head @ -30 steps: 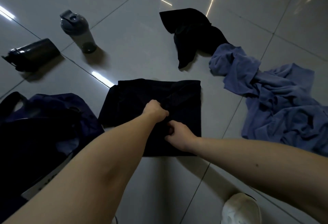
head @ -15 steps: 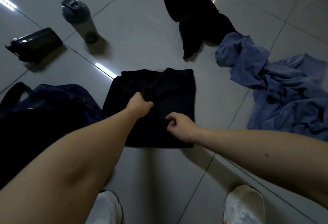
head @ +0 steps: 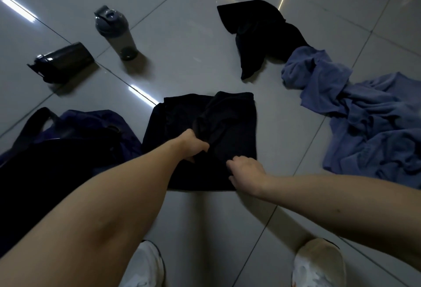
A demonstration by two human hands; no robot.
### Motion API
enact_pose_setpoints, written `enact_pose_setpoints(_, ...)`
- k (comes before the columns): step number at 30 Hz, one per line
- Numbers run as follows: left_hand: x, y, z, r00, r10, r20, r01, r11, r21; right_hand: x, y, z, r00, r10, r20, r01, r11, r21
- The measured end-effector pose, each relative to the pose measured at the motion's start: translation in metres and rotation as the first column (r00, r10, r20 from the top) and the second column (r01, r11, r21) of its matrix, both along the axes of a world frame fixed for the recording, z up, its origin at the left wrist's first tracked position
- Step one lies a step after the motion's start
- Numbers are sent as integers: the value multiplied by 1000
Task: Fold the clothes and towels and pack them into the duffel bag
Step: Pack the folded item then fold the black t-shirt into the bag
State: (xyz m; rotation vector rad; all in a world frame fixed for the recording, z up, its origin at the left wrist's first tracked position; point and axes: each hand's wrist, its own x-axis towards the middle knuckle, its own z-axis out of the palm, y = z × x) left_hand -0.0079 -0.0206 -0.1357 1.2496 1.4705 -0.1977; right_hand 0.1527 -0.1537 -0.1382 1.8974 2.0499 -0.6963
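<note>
Fold in progress at the centre of the tiled floor [head: 186, 43]. Left hand [head: 193, 146] closed round a bunched ridge near the middle of the black garment [head: 234, 132], roughly squared but rumpled along the far edge. Right hand [head: 247, 175] at the near right corner, fingers curled onto the cloth — pinching or merely pressing, not discernible. Probably best done by carrying the gripped ridge across in one sweep, anchoring the near corner, matching the edges, then smoothing flat before lifting; likely to slump open if lifted while bunched. Not yet folded, further right: crumpled black cloth [head: 259, 34] touching the heaped blue towel [head: 369, 127].

Containers, left to right. Duffel bag [head: 91, 120] just beside the garment's left edge, slumped, strap looped outward; opening and interior too dark to judge for contents. Dark bottle [head: 65, 61] lying on its side beyond the bag, lid on, contents not visible. Grey shaker bottle [head: 117, 34] upright, flip lid closed, dark at the base — contents uncertain.
</note>
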Motion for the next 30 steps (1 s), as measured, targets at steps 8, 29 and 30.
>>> enact_pose_setpoints(8,-8,-22,4,981,-18,-194,25,999,33,5,13,18,991,-103,-90,91,987,-134)
enact_pose_setpoints(29,-56,37,-14,875,201,-441,-80,957,277,-62,123,-7,662,-532,-528,469,844,-261)
enact_pose_setpoints(30,-54,37,-11,888,188,-419,-67,956,285,-61,124,-8,599,-579,-553,514,808,-289)
